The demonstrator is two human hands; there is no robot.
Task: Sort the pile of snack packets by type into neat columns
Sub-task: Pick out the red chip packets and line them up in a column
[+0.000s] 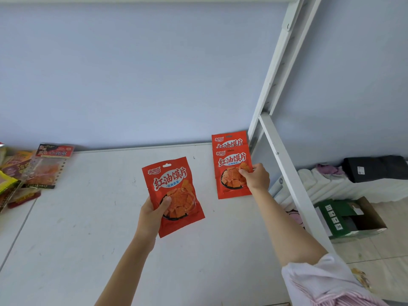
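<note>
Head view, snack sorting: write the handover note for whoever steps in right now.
Left hand: grips a red packet above the table.
Right hand: pinches the second red packet, which overlaps a third at the table's far right edge.
Done: a red column of two is started.
Left: add the left-hand packet to it, then sort the mixed pile at the far left.

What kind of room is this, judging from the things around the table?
Probably a dormitory or bedroom, though I cannot be sure. A white metal bunk-bed-like frame stands beside the white table, folded white bedding lies behind it, and an open green cardboard box sits on the tiled floor.
</note>
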